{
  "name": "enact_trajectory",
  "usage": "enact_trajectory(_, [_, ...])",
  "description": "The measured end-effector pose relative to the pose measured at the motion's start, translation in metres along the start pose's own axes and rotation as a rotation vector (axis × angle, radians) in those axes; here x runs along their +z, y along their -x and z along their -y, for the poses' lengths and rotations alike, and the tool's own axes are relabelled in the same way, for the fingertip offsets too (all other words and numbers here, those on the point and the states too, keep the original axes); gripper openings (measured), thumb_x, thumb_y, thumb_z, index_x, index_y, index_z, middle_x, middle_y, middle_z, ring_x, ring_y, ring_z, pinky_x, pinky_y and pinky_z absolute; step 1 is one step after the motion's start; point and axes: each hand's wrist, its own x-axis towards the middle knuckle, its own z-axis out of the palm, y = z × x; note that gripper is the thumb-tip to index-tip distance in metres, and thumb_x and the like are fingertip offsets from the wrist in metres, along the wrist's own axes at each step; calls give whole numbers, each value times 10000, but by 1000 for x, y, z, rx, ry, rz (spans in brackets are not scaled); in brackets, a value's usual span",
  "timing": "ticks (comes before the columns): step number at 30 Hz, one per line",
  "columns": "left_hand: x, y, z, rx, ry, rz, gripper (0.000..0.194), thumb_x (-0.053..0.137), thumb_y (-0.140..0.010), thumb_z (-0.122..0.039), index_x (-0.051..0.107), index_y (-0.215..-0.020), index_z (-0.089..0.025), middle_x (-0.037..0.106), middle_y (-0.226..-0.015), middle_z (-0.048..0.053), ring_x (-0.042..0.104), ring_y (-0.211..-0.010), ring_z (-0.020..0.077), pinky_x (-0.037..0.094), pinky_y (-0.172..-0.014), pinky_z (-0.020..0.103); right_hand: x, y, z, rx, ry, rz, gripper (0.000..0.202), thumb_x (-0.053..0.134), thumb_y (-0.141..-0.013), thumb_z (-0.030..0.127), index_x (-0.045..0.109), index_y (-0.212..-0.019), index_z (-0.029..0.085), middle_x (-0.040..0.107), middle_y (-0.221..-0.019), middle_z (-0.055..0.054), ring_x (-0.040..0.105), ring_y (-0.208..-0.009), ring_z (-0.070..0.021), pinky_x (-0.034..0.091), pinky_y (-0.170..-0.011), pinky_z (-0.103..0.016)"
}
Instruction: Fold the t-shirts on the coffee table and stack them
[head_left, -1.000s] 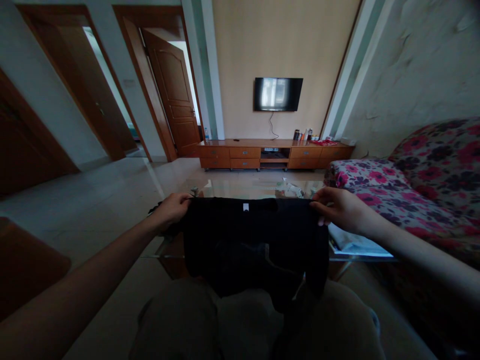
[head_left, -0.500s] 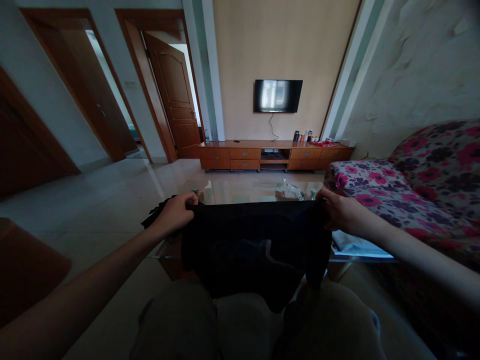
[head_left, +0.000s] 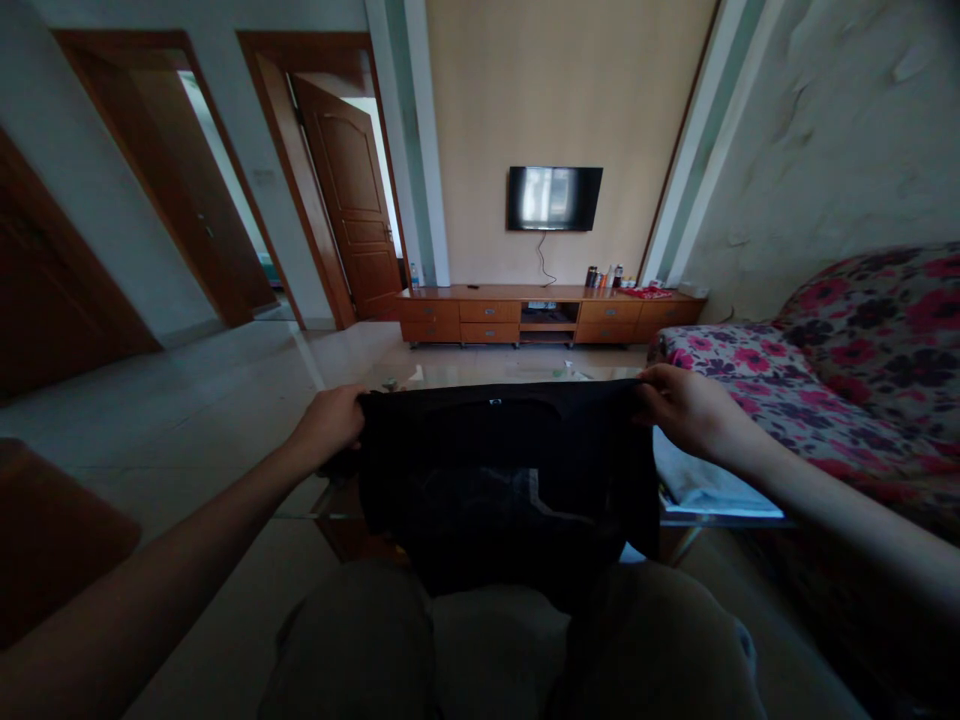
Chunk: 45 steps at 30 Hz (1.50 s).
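A black garment spans the space between the two hands, in front of the person's knees and before the near side of the glass bench; its top edge is drawn nearly straight, with a small pale label near the middle, while the lower cloth droops in dark folds; whether any of it rests on the glass is too dark to tell. The left hand has its grip pinching the upper left corner, the right hand pinching the upper right; holding it by opposite corners, well apart, presumably keeps that edge taut and the cloth spread flat. A pale folded item lies on the bench beyond the garment's right side, seemingly set aside out of the way; further right is a flowered sofa; across the floor stands a low wooden cabinet, small bottles grouped toward its right end, beneath a wall-mounted television.
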Motion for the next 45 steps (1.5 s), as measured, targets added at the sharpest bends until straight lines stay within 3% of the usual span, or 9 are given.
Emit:
enact_trajectory(5, [-15,-13,6,-127,122,81,255,564,-797,-234,711,-994,-164,728,-835,86,620,-460,171,501,-479,261,1,6,11,193,-179,148,253,535,-968,393,555,-1163,232,670,-619,-10,672,-483,-198,505,-423,-253])
enact_trajectory(10, [-9,-10,-3,-120,841,-76,206,526,-895,-257,657,-1043,-202,677,-1049,61,663,-824,183,633,-661,349,6,4,-1,179,-308,104,259,538,-962,437,511,-1165,278,559,-571,49,570,-421,-159,483,-396,-251])
enact_trajectory(12, [-9,-5,-13,-118,922,-177,205,472,-940,-264,634,-1056,-211,659,-1054,47,645,-865,171,633,-720,370,6,3,-7,100,-321,55,221,534,-959,439,525,-1118,285,537,-589,45,537,-452,-150,477,-425,-250])
enact_trajectory(18, [-36,16,-38,202,291,-623,252,407,-999,-269,626,-1109,-210,646,-993,48,604,-941,210,510,-919,379,-4,-3,-20,-20,-202,-63,231,455,-975,462,517,-1095,275,528,-682,18,503,-544,-169,439,-525,-279])
enact_trajectory(25, [-76,38,-51,346,-3,-829,232,387,-1029,-228,601,-1094,-168,614,-1006,80,559,-932,198,451,-907,341,-34,0,-17,-76,213,-417,188,383,-1002,398,441,-913,242,502,-706,-15,459,-594,-182,300,-595,-298])
enact_trajectory(31, [-106,56,-53,372,-98,-902,256,371,-1040,-254,605,-1099,-170,616,-1002,90,568,-950,215,455,-908,347,-59,7,-3,-153,358,-637,231,426,-992,372,330,-821,250,390,-658,18,348,-576,-156,226,-591,-293])
enact_trajectory(37, [-127,71,-54,377,-137,-920,256,376,-1033,-269,604,-1105,-177,618,-1010,92,580,-952,226,463,-903,358,-71,6,-3,-173,290,-602,320,456,-989,461,339,-774,254,391,-625,29,392,-566,-158,242,-581,-277])
enact_trajectory(41, [-126,66,-51,367,-152,-887,258,373,-1040,-291,596,-1109,-183,622,-1021,89,584,-956,226,460,-900,355,-72,2,-4,-160,278,-619,338,478,-979,480,359,-763,249,397,-617,35,379,-539,-144,240,-566,-273])
enact_trajectory(45, [-110,43,-49,330,-147,-822,274,366,-1047,-321,597,-1067,-175,609,-953,77,573,-887,214,461,-866,349,-61,-19,-7,-116,292,-623,328,473,-978,509,422,-794,242,502,-664,-4,424,-568,-158,274,-587,-282])
